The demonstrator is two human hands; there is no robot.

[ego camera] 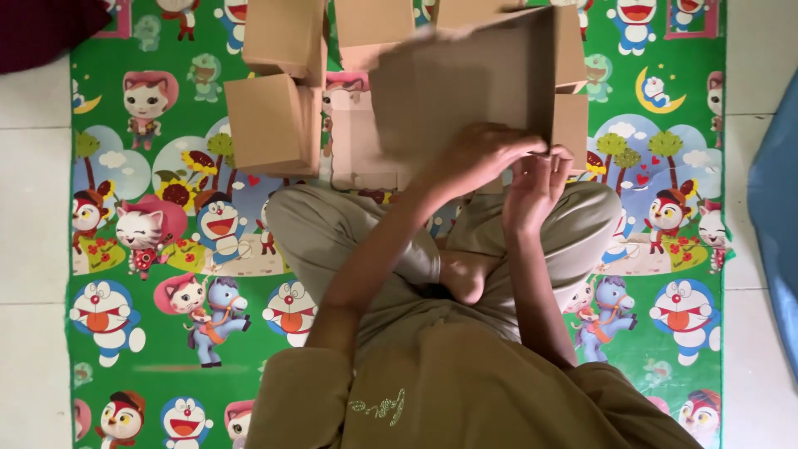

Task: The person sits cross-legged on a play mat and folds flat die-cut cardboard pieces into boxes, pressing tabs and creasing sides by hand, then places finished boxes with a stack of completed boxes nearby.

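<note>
Fingers of both hands were pinched on the lower right corner of the cardboard blank: left hand gripped its bottom edge from the front, right hand pressed fingertips at the same corner just beside it. Neither hand was slack.

Blank was tilted up off the play mat, blurred, over the person's crossed legs near the mat's far edge, about centre. Flap state at the corner couldn't be read through the blur.

Risks as I judged them:
- Both grips sat on one corner, the rest of the sheet unsupported. The big panel could have flopped or twisted and creased off the score line.
- Thin pinch on an edge: a slip would have dropped the blank onto the flat piece lying on the mat beneath it.
- Folded boxes crowded close. Box at far-left-centre and the one behind it were near the blank's left edge; another box was touching or just behind its right edge, couldn't tell which. A swing of the panel could have knocked any of them over.
- Two more boxes sat along the far edge; same hazard if the sheet tipped forward.

Tile floor lay on both sides of the mat, a blue sheet off the right edge.
</note>
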